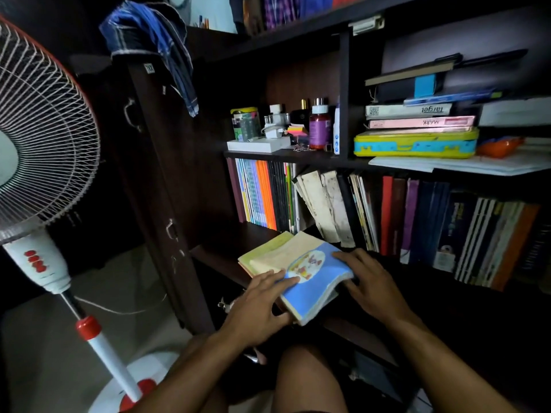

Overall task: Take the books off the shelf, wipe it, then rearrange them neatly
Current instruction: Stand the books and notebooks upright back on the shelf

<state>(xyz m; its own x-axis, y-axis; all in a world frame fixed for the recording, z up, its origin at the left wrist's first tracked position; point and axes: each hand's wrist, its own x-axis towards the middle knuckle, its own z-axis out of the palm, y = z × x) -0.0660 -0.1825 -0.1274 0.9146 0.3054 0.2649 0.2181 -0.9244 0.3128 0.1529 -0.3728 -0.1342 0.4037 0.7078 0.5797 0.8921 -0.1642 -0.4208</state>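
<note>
Both hands are holding a small stack of books on the shelf ledge.

The blue-covered paperback book [310, 281] is lying atop yellowed ones on the dark wooden shelf [220, 251]; the left hand [259, 308] is gripping its near-left edge, and the right hand [369, 284] is clasping its right side, below the row of upright books [387, 216].

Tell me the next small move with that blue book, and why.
Probably lift the blue book clear and set it aside: both the left hand and the right hand already grip it on the shelf ledge, while a row of upright books awaits removal.
</note>
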